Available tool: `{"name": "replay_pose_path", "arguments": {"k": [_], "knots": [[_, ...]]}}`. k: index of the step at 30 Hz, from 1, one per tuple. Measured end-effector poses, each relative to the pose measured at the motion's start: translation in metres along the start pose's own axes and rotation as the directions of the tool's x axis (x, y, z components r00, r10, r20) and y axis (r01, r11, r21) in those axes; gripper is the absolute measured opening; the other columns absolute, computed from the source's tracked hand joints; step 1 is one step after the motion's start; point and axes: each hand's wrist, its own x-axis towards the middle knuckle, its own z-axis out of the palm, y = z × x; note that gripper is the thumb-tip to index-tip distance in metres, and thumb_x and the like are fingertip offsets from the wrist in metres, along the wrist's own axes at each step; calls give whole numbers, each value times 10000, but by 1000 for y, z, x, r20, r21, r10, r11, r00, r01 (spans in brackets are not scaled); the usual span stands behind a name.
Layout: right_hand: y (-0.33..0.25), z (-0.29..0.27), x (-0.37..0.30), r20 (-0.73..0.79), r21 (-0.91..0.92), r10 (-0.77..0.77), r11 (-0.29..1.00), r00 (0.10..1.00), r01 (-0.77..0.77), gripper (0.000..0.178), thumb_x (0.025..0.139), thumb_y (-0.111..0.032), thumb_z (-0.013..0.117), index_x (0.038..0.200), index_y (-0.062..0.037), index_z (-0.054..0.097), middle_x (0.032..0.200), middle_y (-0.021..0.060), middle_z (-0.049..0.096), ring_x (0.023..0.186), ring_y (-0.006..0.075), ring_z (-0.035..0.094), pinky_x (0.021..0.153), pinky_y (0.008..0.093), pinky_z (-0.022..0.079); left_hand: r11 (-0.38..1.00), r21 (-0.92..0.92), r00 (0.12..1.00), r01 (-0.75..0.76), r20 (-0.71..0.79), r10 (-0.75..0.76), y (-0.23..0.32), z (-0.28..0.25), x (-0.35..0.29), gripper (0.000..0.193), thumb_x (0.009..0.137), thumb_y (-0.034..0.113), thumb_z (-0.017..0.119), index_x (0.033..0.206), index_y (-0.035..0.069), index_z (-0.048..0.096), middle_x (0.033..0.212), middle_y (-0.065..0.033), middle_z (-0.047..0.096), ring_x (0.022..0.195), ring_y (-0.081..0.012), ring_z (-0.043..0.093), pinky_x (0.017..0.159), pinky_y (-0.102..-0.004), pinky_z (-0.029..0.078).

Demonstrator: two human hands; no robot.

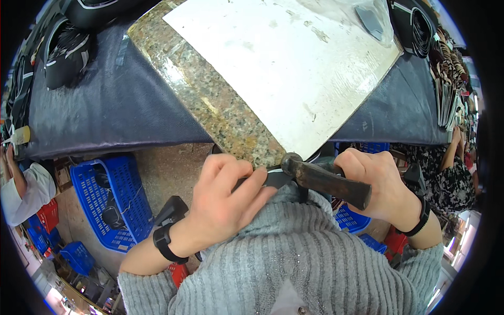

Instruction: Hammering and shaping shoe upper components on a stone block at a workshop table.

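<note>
My right hand point(380, 184) is closed round the handle of a hammer point(336, 184) with a worn, dark metal head. The rounded end of that head is at the near corner of a speckled granite slab point(231, 121). Close beside it, my left hand point(223, 197) pinches a dark, flat piece point(277, 178) at the slab's near corner. The fingers and the hammer hide much of this piece, so its kind is unclear. A white sheet point(273, 68) covers most of the slab.
The slab lies on a dark-covered table point(121, 115). Black pieces point(68, 58) are stacked at its far left, bundled strips point(446, 79) at the right. Clear plastic point(380, 26) lies on the sheet. A blue basket point(115, 205) stands below left. People work at both sides.
</note>
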Motion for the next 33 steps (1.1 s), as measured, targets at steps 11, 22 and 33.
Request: {"name": "replay_pose_path", "arguments": {"k": [11, 22, 33], "knots": [[-12, -8, 10, 160, 6, 36, 999, 986, -38, 268, 747, -217, 713, 848, -86, 502, 713, 62, 552, 577, 270, 598, 483, 367, 440, 970, 142, 973, -195, -93, 209, -4, 10, -6, 379, 606, 110, 807, 933, -22, 667, 903, -92, 583, 789, -254, 556, 633, -332, 481], [-6, -7, 10, 7, 177, -9, 984, 1000, 8, 286, 752, -242, 732, 870, -66, 539, 721, 85, 588, 611, 294, 622, 516, 371, 473, 981, 133, 984, -142, -86, 154, -2, 9, -8, 429, 578, 109, 819, 963, 13, 658, 894, -76, 580, 812, -258, 544, 695, -346, 464], [-7, -5, 1, 28, 23, 12, 1000, 1000, -13, 280, 727, -185, 718, 836, -73, 487, 670, 54, 570, 551, 256, 604, 460, 362, 437, 988, -85, 981, 129, -134, -139, 9, 10, -5, 422, 578, 86, 838, 958, 23, 665, 887, -87, 553, 798, -261, 527, 687, -336, 452]]}}
